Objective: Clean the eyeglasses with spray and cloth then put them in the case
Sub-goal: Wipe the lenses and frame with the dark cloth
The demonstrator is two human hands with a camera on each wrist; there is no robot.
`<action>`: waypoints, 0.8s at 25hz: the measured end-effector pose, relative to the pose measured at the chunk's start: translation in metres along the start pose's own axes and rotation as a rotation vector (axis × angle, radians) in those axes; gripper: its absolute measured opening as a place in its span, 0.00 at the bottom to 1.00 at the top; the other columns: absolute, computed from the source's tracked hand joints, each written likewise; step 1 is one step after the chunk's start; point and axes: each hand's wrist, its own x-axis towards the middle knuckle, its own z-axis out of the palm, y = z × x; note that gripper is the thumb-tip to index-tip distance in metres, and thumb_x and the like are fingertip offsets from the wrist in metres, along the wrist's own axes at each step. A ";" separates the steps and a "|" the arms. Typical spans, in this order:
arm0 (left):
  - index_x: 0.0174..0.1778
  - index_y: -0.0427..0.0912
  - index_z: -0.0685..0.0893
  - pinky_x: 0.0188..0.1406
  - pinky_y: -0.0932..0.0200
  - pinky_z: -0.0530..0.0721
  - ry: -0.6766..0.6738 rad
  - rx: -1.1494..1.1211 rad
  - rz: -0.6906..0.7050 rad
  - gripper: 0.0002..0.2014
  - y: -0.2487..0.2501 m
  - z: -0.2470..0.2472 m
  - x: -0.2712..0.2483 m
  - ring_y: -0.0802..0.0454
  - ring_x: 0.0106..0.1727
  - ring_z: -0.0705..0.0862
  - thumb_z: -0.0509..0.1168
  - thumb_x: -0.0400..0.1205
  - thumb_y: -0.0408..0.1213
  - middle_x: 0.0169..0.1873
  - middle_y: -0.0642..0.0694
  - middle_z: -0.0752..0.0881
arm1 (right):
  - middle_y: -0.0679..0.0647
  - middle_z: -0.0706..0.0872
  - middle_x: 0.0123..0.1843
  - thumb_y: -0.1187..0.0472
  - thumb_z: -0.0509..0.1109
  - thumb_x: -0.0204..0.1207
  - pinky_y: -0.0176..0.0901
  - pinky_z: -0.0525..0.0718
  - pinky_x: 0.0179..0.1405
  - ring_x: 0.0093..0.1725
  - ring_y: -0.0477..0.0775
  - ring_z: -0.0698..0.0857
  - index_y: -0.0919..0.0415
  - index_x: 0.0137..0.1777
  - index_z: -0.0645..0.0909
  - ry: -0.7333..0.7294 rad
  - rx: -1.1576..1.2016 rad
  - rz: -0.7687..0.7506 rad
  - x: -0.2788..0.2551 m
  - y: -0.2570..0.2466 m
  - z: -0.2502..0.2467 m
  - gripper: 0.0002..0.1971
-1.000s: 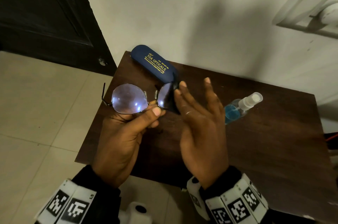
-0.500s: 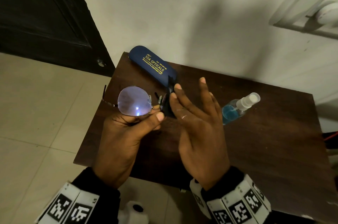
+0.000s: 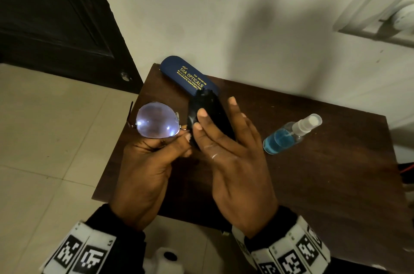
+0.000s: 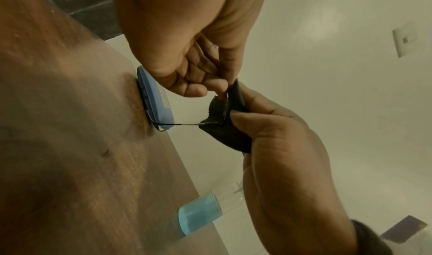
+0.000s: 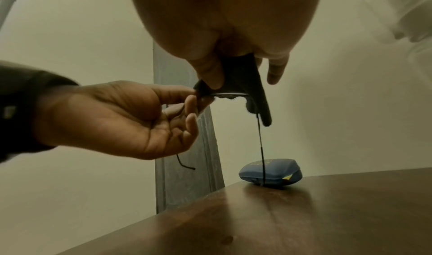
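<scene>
The eyeglasses (image 3: 156, 120) are held up above the dark wooden table (image 3: 313, 184). My left hand (image 3: 179, 139) pinches the frame near the bridge, and its lit left lens shows bare. My right hand (image 3: 201, 120) pinches a black cloth (image 3: 212, 110) folded over the other lens, thumb on one side and fingers behind. In the left wrist view the cloth (image 4: 224, 135) wraps the lens edge. One temple arm (image 5: 260, 148) hangs down towards the table. The blue case (image 3: 188, 76) lies shut at the table's far left corner. The spray bottle (image 3: 291, 134) with blue liquid lies on its side to the right.
A wall stands right behind the table and a dark door (image 3: 56, 16) is at far left. Tiled floor (image 3: 44, 139) lies left of the table. A white object (image 3: 163, 260) sits low between my wrists. A white fixture (image 3: 392, 16) hangs on the wall at upper right.
The right hand has brought the black cloth over the right lens, which showed partly before, and its thumb now presses on it. The glasses have tilted a little.
</scene>
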 end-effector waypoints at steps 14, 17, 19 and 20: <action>0.39 0.40 0.91 0.38 0.66 0.86 0.092 -0.095 -0.052 0.11 0.004 -0.007 0.012 0.56 0.38 0.88 0.73 0.62 0.38 0.38 0.44 0.91 | 0.45 0.86 0.60 0.68 0.58 0.74 0.60 0.84 0.59 0.67 0.53 0.81 0.56 0.60 0.85 0.227 0.437 0.438 0.001 0.018 -0.005 0.19; 0.38 0.42 0.92 0.38 0.66 0.86 0.061 -0.095 -0.051 0.13 0.002 -0.012 0.015 0.57 0.39 0.90 0.77 0.59 0.42 0.37 0.46 0.92 | 0.47 0.88 0.52 0.73 0.59 0.80 0.34 0.87 0.41 0.50 0.41 0.88 0.57 0.57 0.84 0.182 0.821 0.678 0.007 0.022 -0.008 0.16; 0.38 0.44 0.92 0.39 0.66 0.87 0.013 -0.100 -0.043 0.19 0.001 -0.013 0.016 0.56 0.40 0.91 0.82 0.54 0.48 0.37 0.47 0.92 | 0.49 0.89 0.52 0.77 0.59 0.79 0.31 0.85 0.42 0.50 0.41 0.88 0.57 0.56 0.84 0.116 0.924 0.720 0.010 0.025 -0.008 0.18; 0.37 0.45 0.92 0.39 0.66 0.87 -0.008 -0.088 -0.041 0.20 0.001 -0.014 0.015 0.56 0.41 0.91 0.83 0.53 0.49 0.37 0.47 0.92 | 0.49 0.89 0.52 0.77 0.59 0.79 0.31 0.84 0.45 0.51 0.42 0.88 0.56 0.56 0.84 0.092 0.945 0.713 0.012 0.026 -0.009 0.18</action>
